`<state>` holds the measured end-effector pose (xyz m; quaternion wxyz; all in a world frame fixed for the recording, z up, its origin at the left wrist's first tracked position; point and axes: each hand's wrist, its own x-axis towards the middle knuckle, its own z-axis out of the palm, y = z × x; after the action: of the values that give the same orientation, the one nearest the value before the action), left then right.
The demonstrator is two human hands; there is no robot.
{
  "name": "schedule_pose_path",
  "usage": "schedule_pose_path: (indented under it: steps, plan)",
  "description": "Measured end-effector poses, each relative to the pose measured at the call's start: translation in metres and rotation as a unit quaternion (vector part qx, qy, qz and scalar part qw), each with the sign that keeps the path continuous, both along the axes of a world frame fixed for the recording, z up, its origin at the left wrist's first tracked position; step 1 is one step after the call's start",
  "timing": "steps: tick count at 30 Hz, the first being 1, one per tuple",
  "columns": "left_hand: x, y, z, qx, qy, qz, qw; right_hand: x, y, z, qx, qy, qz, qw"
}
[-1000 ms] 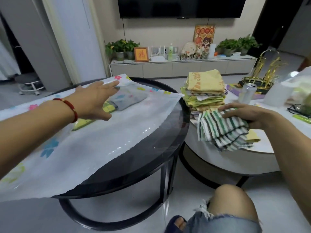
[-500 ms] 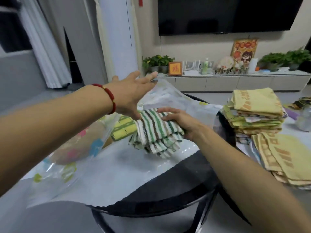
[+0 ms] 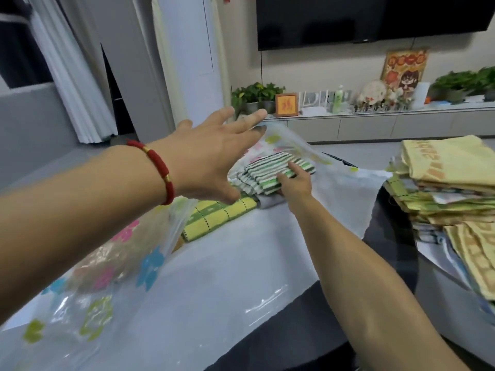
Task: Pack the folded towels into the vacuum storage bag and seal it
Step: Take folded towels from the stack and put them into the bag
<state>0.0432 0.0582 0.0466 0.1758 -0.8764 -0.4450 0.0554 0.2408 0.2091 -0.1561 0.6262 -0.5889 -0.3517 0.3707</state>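
Observation:
The clear vacuum bag (image 3: 241, 277) with coloured flower prints lies across the black round table (image 3: 292, 336). My left hand (image 3: 211, 159), fingers straight, holds the bag's upper sheet raised at its fingertips. My right hand (image 3: 294, 183) grips a folded green-and-white striped towel (image 3: 267, 167) inside the bag's mouth, under the raised sheet. Beneath it, inside the bag, lie a yellow-green checked towel (image 3: 217, 215) and a grey towel (image 3: 270, 203). A stack of folded yellow towels (image 3: 442, 167) stands at the right.
More yellow towels (image 3: 471, 253) lie spread on the white table at the right edge. A low TV cabinet (image 3: 375, 124) with plants and ornaments runs along the far wall under a television. Curtains and a white column stand at the left.
My right hand has carried the striped towel from the right-hand table into the bag's mouth and further in. My left hand has lifted the upper sheet higher. The camera turned left.

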Motion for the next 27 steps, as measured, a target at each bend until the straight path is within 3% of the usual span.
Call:
schedule_pose_path:
  steps: [2,5,10,12,14,16,19,23,27]
  plan:
    - [0.002,0.0,-0.006,0.0,0.0,-0.006,1.0,0.011,-0.012,0.001,-0.034,-0.085,0.006,0.996]
    - [0.008,-0.005,-0.013,-0.004,-0.013,-0.023,1.0,0.031,-0.056,0.009,-0.043,-0.273,0.017,0.961]
    - [0.014,-0.009,-0.032,-0.011,-0.015,-0.03,0.999,0.079,-0.165,0.004,0.008,-0.408,0.104,0.907]
    - [0.03,-0.024,-0.041,-0.001,-0.008,-0.062,0.998,0.126,-0.232,0.0,0.01,-0.467,0.062,0.882]
    - [0.025,-0.019,-0.049,0.013,-0.003,-0.051,0.999,0.156,-0.247,-0.009,0.008,-0.504,0.007,0.863]
    - [0.032,-0.02,-0.059,0.005,-0.01,-0.057,0.998,0.202,-0.264,-0.014,-0.06,-0.54,-0.073,0.836]
    - [0.043,-0.021,-0.063,-0.038,-0.067,-0.051,0.996,0.267,-0.28,-0.014,-0.208,-0.554,-0.154,0.791]
    - [0.051,-0.023,-0.07,-0.069,-0.093,-0.017,0.993,0.31,-0.286,-0.022,-0.409,-0.45,-0.138,0.782]
    - [0.048,-0.027,-0.073,-0.067,-0.099,-0.003,0.993,0.327,-0.284,-0.022,-0.468,-0.417,-0.127,0.769]
